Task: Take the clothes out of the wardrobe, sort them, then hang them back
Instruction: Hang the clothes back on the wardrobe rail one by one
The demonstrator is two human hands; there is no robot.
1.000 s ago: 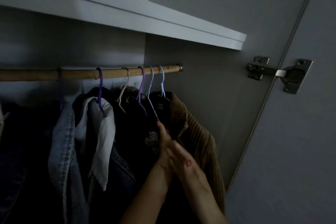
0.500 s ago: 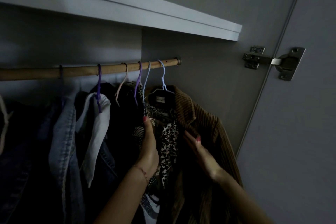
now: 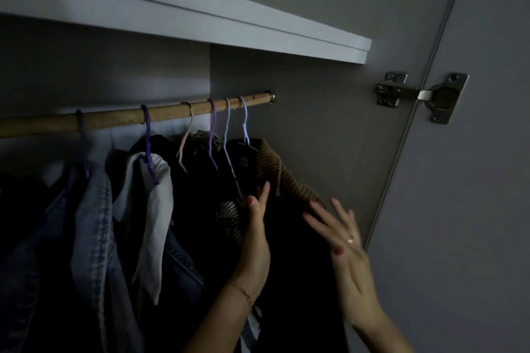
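Dim wardrobe walls are framing a wooden rail [image 3: 172, 114] where the clothes [image 3: 94, 223] are hanging under a white shelf [image 3: 258, 37]. Left hand [image 3: 255, 243] is pressing straight, closed fingers against a dark garment [image 3: 286, 252] beside the brown corduroy jacket [image 3: 275, 169]; right hand [image 3: 347, 252] is hovering, fingers spread, holding nothing.

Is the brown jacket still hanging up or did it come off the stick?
Hanging up. The brown jacket sits on a light blue hanger hooked over the wooden rod, last on the right.
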